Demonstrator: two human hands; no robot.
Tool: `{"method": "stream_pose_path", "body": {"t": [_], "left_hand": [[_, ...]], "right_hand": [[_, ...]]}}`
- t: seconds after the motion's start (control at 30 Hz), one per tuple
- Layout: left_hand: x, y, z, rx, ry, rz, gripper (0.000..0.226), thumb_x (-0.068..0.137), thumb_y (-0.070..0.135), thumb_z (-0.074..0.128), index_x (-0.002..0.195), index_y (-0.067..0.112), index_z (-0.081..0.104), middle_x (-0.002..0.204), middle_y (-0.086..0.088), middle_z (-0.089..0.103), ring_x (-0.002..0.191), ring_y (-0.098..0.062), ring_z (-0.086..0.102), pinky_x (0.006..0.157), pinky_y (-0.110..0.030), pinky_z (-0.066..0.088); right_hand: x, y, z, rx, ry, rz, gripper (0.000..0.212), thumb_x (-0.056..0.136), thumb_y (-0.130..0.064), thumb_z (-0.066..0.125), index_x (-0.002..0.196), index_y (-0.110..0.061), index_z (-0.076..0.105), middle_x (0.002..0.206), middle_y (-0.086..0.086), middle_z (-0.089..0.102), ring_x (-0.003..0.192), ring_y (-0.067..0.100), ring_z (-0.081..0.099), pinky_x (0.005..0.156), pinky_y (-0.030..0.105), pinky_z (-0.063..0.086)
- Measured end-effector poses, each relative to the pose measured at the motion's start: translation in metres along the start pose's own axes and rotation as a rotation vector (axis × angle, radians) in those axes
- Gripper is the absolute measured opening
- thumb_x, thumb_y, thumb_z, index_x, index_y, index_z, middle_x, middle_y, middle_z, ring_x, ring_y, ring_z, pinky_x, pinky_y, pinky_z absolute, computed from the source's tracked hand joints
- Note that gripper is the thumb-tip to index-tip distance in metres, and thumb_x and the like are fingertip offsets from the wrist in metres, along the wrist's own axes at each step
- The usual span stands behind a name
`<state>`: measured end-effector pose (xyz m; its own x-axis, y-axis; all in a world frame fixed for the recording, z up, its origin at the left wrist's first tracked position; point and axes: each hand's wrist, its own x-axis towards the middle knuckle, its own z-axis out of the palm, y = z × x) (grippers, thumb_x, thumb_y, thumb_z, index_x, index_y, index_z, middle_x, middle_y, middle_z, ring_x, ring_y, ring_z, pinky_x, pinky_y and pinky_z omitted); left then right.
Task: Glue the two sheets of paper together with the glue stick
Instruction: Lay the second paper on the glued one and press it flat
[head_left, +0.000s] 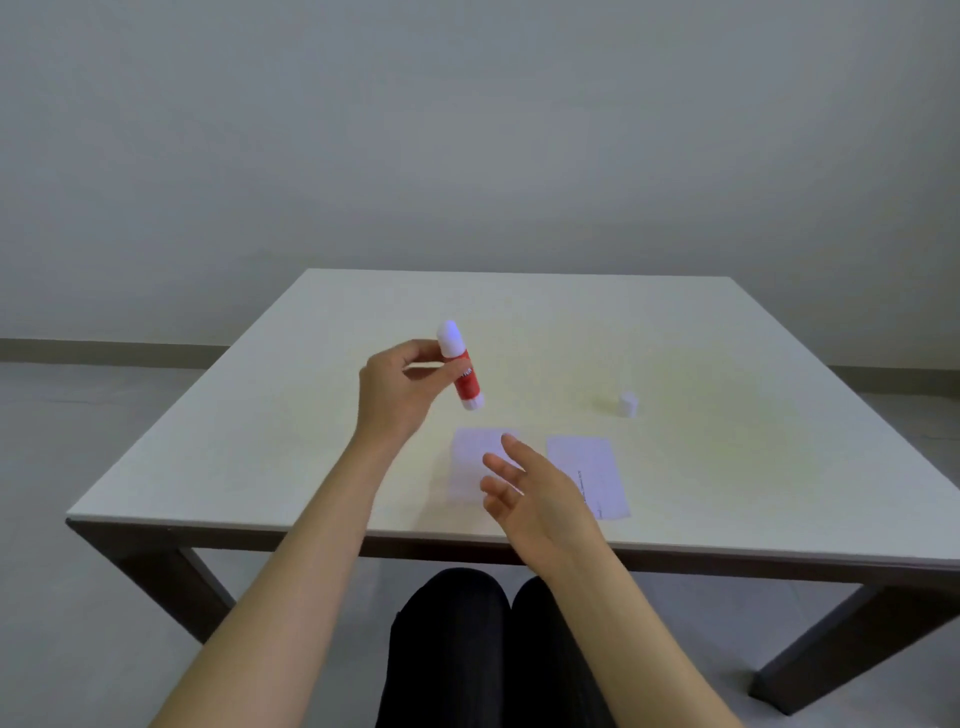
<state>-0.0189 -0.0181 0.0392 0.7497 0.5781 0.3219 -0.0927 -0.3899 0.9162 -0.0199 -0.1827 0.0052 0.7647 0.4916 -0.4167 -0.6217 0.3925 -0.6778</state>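
- Your left hand (400, 387) holds the glue stick (461, 366) pinched between thumb and fingertips, lifted above the table (727, 364).
- The glue stick is tilted, its white rounded end up and away from you, its red body and short white base pointing down toward the left sheet (475, 465).
- Your right hand (530, 488) is empty, fingers spread loosely, hovering over the near right part of the left sheet; whether it touches the paper cannot be told.
- The right sheet (592, 475) lies flat just beside the left sheet, a narrow gap between them, faint print along one edge.
- A small white cap (627, 404) sits on the table beyond the right sheet, well apart from the glue stick.
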Motion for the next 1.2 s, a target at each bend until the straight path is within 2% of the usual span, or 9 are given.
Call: {"method": "stream_pose_path", "body": {"t": [0.23, 0.33, 0.53, 0.77, 0.9, 0.97, 1.03, 1.1, 1.2], "left_hand": [[0.054, -0.023, -0.009, 0.284, 0.128, -0.092, 0.021, 0.074, 0.033, 0.074, 0.084, 0.015, 0.073, 0.085, 0.008, 0.069, 0.083, -0.013, 0.06, 0.068, -0.025, 0.038], [0.054, -0.035, -0.001, 0.296, 0.128, -0.116, 0.02, 0.075, 0.03, 0.073, 0.083, 0.012, 0.072, 0.084, 0.006, 0.068, 0.083, -0.014, 0.059, 0.07, -0.025, 0.037], [0.048, -0.046, 0.005, 0.324, 0.124, -0.117, 0.013, 0.075, 0.027, 0.072, 0.076, 0.014, 0.07, 0.074, 0.009, 0.065, 0.077, -0.013, 0.058, 0.058, -0.018, 0.035], [0.042, -0.052, 0.002, 0.306, 0.108, -0.122, 0.012, 0.076, 0.028, 0.069, 0.07, 0.018, 0.067, 0.054, 0.02, 0.063, 0.074, -0.011, 0.063, 0.059, -0.019, 0.037], [0.041, -0.054, 0.002, 0.292, 0.106, -0.117, 0.014, 0.076, 0.029, 0.068, 0.075, 0.015, 0.068, 0.06, 0.014, 0.067, 0.08, -0.013, 0.067, 0.058, -0.018, 0.038], [0.041, -0.056, 0.003, 0.275, 0.115, -0.124, 0.021, 0.075, 0.029, 0.07, 0.09, 0.015, 0.068, 0.069, 0.013, 0.068, 0.086, -0.016, 0.068, 0.064, -0.022, 0.043], [0.041, -0.058, 0.004, 0.24, 0.129, -0.129, 0.051, 0.072, 0.031, 0.077, 0.117, 0.014, 0.06, 0.097, 0.003, 0.068, 0.097, -0.019, 0.064, 0.077, -0.027, 0.046], [0.04, -0.059, 0.006, 0.249, 0.164, -0.09, 0.076, 0.069, 0.033, 0.08, 0.135, 0.014, 0.045, 0.127, -0.004, 0.053, 0.114, -0.019, 0.054, 0.092, -0.03, 0.043], [0.035, -0.048, 0.008, 0.282, 0.356, 0.016, 0.082, 0.073, 0.037, 0.075, 0.14, 0.011, 0.036, 0.145, -0.01, 0.033, 0.135, -0.024, 0.033, 0.106, -0.039, 0.032]], "right_hand": [[-0.007, 0.0, -0.021, -0.924, 0.06, -0.438, 0.011, 0.087, -0.022, 0.063, 0.096, -0.029, 0.066, 0.096, -0.009, 0.058, 0.064, 0.005, 0.05, 0.063, 0.013, 0.042], [-0.002, 0.008, -0.024, -1.213, 0.048, -0.552, 0.017, 0.088, -0.025, 0.062, 0.104, -0.028, 0.067, 0.098, -0.011, 0.05, 0.068, -0.003, 0.044, 0.066, 0.008, 0.035], [0.007, 0.013, -0.024, -1.471, 0.029, -0.633, 0.029, 0.09, -0.026, 0.058, 0.118, -0.023, 0.065, 0.107, -0.01, 0.046, 0.108, 0.009, 0.047, 0.076, 0.017, 0.035], [0.016, 0.016, -0.016, -1.717, -0.026, -0.703, 0.042, 0.089, -0.037, 0.056, 0.126, -0.017, 0.06, 0.128, -0.005, 0.05, 0.116, 0.019, 0.043, 0.092, 0.027, 0.037], [0.015, 0.021, -0.016, -1.929, -0.067, -0.776, 0.055, 0.085, -0.055, 0.052, 0.121, -0.015, 0.06, 0.137, -0.005, 0.044, 0.117, 0.022, 0.038, 0.093, 0.032, 0.029], [0.013, 0.024, -0.018, -2.0, -0.107, -0.811, 0.059, 0.081, -0.059, 0.054, 0.12, -0.014, 0.06, 0.137, -0.006, 0.044, 0.116, 0.022, 0.038, 0.092, 0.032, 0.028], [0.007, 0.026, -0.02, -2.015, -0.131, -0.877, 0.053, 0.078, -0.053, 0.061, 0.113, -0.014, 0.065, 0.131, -0.005, 0.051, 0.112, 0.024, 0.044, 0.089, 0.033, 0.03], [0.001, 0.027, -0.021, -2.02, -0.08, -1.027, 0.034, 0.068, -0.045, 0.073, 0.09, -0.018, 0.074, 0.107, -0.006, 0.065, 0.092, 0.023, 0.058, 0.076, 0.031, 0.042], [-0.006, 0.032, -0.02, -1.98, -0.004, -1.191, 0.015, 0.059, -0.037, 0.08, 0.06, -0.026, 0.07, 0.078, -0.013, 0.066, 0.066, 0.015, 0.059, 0.058, 0.023, 0.047]]}}
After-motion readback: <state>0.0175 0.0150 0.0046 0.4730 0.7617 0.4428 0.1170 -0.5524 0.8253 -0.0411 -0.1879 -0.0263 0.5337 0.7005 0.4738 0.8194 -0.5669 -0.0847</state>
